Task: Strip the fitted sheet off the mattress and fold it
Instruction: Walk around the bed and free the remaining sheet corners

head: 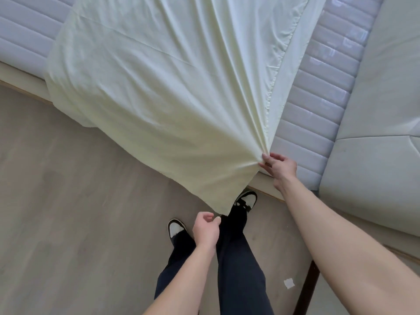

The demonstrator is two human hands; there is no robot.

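Sheet pinched at mattress edge

Right hand (279, 165) reaches forward, arm extended, pinching a gathered fold of the pale yellow sheet (159, 87). Left hand (206, 228) hangs low, fingers loosely curled, gripping nothing. Creases fan from the pinch; the sheet lies over the quilted mattress (318, 105) and droops toward the floor (68, 201).

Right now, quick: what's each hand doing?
Left hand: fingers loosely curled, holding nothing, just below the sheet's hanging corner.
Right hand: pinching a bunched fold of the sheet.
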